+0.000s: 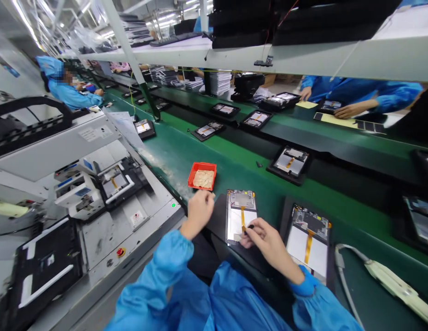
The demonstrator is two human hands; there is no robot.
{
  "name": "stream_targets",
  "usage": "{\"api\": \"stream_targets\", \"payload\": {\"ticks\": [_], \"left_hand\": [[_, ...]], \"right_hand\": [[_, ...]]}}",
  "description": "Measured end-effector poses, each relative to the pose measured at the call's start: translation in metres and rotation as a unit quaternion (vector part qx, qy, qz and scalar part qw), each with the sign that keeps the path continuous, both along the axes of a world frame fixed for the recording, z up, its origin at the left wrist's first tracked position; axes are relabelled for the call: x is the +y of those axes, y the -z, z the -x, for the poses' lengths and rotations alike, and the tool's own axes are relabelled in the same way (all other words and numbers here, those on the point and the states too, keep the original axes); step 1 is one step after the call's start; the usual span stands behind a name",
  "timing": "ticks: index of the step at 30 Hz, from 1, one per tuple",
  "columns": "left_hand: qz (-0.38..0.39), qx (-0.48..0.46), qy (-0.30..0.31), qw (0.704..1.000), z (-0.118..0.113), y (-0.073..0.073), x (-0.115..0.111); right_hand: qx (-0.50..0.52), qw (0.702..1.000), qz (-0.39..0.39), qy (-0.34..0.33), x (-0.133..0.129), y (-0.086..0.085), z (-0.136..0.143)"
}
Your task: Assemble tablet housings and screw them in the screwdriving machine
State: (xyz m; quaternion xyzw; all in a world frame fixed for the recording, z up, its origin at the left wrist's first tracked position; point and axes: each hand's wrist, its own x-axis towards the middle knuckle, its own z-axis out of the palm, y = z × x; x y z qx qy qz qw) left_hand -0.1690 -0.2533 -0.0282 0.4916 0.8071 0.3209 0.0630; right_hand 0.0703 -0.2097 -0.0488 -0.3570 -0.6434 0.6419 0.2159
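Observation:
An opened tablet [234, 225] with a white battery and an orange ribbon cable lies on a dark pad in front of me. My right hand [264, 239] is at its lower right, thumb and finger closed near the lower end of the ribbon on something small and dark that I cannot make out. My left hand [200, 211] is raised left of the tablet, just below a red tray [190, 177] of small beige pieces. Its fingers are pinched together, with a tiny pale piece at the tips. A second opened tablet [319, 253] lies to the right.
A grey machine [127, 243] holding another tablet stands at the left. More opened tablets, one of them a nearby unit [292, 161], line the green bench. A cabled pale tool [390, 280] lies at the right. Across the bench a person's hands [352, 109] work; another person [67, 89] sits far left.

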Motion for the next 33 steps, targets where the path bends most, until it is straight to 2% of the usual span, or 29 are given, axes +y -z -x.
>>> {"api": "stream_targets", "payload": {"ticks": [2,4,7,10,13,17,21,24,26,29,31,33], "left_hand": [[0.109,0.065,-0.063,0.99,0.036,-0.005,0.029],[0.149,0.073,-0.067,0.984,0.064,-0.005,0.053],[0.161,0.066,-0.043,0.984,0.081,0.002,0.074],[0.151,0.063,-0.021,0.986,0.08,0.011,0.074],[0.12,0.065,-0.026,0.99,0.077,0.019,0.063],[-0.013,0.043,-0.039,0.998,0.072,0.028,0.039],[-0.115,0.007,-0.008,0.993,0.046,0.034,0.002],[-0.138,-0.023,0.092,0.986,0.006,0.039,-0.035],[-0.113,-0.014,0.199,0.973,-0.023,0.045,-0.057],[-0.029,0.068,0.339,0.938,-0.058,0.055,-0.079],[0.021,0.133,0.369,0.92,-0.07,0.062,-0.085],[0.046,0.181,0.369,0.911,-0.074,0.067,-0.087]], "right_hand": [[-0.048,0.997,-0.062,0.026,0.008,0.0,-0.013],[-0.101,0.978,-0.179,0.041,0.011,0.0,-0.025],[-0.129,0.939,-0.318,0.017,0.004,0.004,-0.036],[-0.116,0.915,-0.385,-0.008,-0.01,0.016,-0.036],[-0.101,0.893,-0.438,-0.021,-0.021,0.029,-0.033],[-0.109,0.86,-0.496,-0.043,-0.027,0.041,-0.031],[-0.149,0.835,-0.526,-0.066,-0.028,0.044,-0.03],[-0.172,0.819,-0.542,-0.079,-0.028,0.044,-0.03],[-0.19,0.807,-0.552,-0.089,-0.029,0.043,-0.029],[-0.232,0.784,-0.566,-0.104,-0.031,0.04,-0.029],[-0.263,0.768,-0.575,-0.104,-0.035,0.039,-0.032],[-0.288,0.755,-0.58,-0.1,-0.039,0.038,-0.036]]}}
